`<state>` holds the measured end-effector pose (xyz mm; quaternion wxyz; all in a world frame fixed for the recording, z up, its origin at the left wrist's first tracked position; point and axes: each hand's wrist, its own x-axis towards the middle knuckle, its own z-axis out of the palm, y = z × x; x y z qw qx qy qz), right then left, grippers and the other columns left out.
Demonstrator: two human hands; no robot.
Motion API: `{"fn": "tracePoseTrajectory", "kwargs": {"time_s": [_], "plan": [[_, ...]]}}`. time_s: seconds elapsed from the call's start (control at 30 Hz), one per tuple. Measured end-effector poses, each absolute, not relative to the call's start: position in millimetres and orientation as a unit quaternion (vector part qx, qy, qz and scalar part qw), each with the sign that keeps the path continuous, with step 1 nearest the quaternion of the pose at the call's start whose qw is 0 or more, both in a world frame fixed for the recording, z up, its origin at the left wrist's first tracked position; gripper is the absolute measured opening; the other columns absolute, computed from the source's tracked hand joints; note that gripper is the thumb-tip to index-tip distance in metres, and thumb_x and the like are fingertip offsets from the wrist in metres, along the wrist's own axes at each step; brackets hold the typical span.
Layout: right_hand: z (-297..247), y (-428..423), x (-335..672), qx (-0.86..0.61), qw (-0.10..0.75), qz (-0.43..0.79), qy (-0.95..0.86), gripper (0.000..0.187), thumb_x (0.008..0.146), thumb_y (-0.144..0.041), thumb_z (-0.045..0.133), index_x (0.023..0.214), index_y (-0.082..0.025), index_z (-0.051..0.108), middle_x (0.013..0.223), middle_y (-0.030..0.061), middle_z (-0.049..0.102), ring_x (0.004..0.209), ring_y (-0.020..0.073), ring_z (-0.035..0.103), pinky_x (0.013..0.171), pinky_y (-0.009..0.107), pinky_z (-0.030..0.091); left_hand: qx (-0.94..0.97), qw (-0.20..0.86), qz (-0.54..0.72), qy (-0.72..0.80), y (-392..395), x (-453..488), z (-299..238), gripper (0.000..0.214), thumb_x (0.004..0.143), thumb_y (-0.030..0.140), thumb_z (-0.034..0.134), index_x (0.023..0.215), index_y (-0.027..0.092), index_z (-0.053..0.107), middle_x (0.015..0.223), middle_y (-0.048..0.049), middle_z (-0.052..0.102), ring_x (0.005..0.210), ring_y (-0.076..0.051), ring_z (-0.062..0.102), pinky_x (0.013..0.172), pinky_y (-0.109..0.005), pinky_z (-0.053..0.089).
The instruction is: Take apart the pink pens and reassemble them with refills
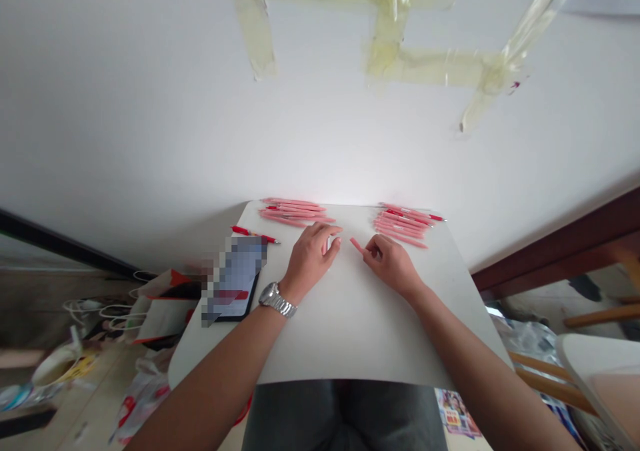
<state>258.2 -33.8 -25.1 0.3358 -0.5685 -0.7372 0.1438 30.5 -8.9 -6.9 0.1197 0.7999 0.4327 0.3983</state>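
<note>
My left hand (311, 251), with a metal watch (277, 299) on the wrist, is curled over the middle of the white table. Its thumb and index finger bend towards each other, and a small whitish-pink piece (328, 243) shows between them; the rest of it is hidden. To its right, my right hand (389, 259) is closed in a pinch on a slim pink pen-like piece (356, 245), whose end sticks out to the left. The two hands are apart. Pink pens (295, 211) lie in a group beyond my left hand, and more pink pens (403, 224) beyond my right.
A red pen (256, 235) lies at the left above a phone (239, 281), whose screen is blurred out. The white table (350, 351) meets a wall (320, 131) with yellowed tape. Bags and cables (105, 311) are on the floor at left; a chair (600, 357) stands right.
</note>
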Motion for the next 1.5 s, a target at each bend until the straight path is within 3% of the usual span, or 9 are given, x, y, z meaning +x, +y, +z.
{"fn": "tracePoseTrajectory", "kwargs": {"time_s": [0.33, 0.53, 0.67, 1.0, 1.1, 1.5], "plan": [[-28, -34, 243, -0.578, 0.305, 0.018, -0.757, 0.038, 0.103, -0.040, 0.054, 0.070, -0.023, 0.051, 0.067, 0.0015, 0.059, 0.060, 0.0156, 0.044, 0.058, 0.032, 0.028, 0.792, 0.131, 0.400, 0.443, -9, 26, -5, 0.017, 0.101, 0.023, 0.059, 0.116, 0.024, 0.067, 0.117, -0.0071, 0.070, 0.113, -0.023, 0.065, 0.104, -0.042, 0.053], [-27, -34, 245, -0.572, 0.274, 0.053, -0.771, 0.034, 0.101, -0.032, 0.056, 0.068, -0.023, 0.051, 0.069, 0.0017, 0.061, 0.064, 0.0158, 0.048, 0.061, 0.031, 0.029, 0.781, 0.119, 0.412, 0.454, -5, 23, -6, 0.015, 0.102, 0.021, 0.056, 0.112, 0.023, 0.067, 0.114, -0.0061, 0.070, 0.112, -0.021, 0.064, 0.102, -0.038, 0.052], [-28, -33, 248, -0.580, 0.277, 0.072, -0.763, 0.033, 0.098, -0.033, 0.058, 0.068, -0.022, 0.049, 0.070, 0.0004, 0.058, 0.064, 0.0151, 0.046, 0.060, 0.030, 0.028, 0.772, 0.107, 0.396, 0.486, -3, 20, -6, 0.010, 0.101, 0.025, 0.056, 0.102, 0.022, 0.065, 0.098, -0.0037, 0.069, 0.085, -0.018, 0.062, 0.084, -0.032, 0.051], [-27, -28, 261, -0.594, 0.327, 0.099, -0.728, 0.037, 0.097, -0.037, 0.055, 0.066, -0.023, 0.041, 0.062, -0.0016, 0.050, 0.058, 0.0136, 0.041, 0.058, 0.029, 0.029, 0.762, 0.067, 0.290, 0.575, -5, 6, 4, 0.011, 0.099, 0.029, 0.055, 0.091, 0.024, 0.061, 0.072, 0.0017, 0.063, 0.064, -0.016, 0.057, 0.059, -0.028, 0.030], [-26, -28, 263, -0.592, 0.341, 0.102, -0.722, 0.038, 0.096, -0.037, 0.054, 0.065, -0.023, 0.038, 0.059, -0.0021, 0.046, 0.057, 0.0134, 0.038, 0.057, 0.029, 0.029, 0.764, 0.064, 0.268, 0.583, -4, 4, 3, 0.011, 0.098, 0.029, 0.055, 0.089, 0.024, 0.060, 0.071, 0.0014, 0.063, 0.061, -0.016, 0.056, 0.057, -0.028, 0.026], [-19, -31, 261, -0.583, 0.372, 0.164, -0.704, 0.038, 0.095, -0.040, 0.053, 0.064, -0.022, 0.038, 0.060, -0.0036, 0.040, 0.058, 0.0122, 0.035, 0.056, 0.029, 0.028, 0.773, 0.044, 0.274, 0.570, -3, 0, 2, 0.012, 0.097, 0.022, 0.055, 0.085, 0.023, 0.057, 0.074, -0.0008, 0.064, 0.066, -0.018, 0.058, 0.060, -0.029, 0.031]]}}
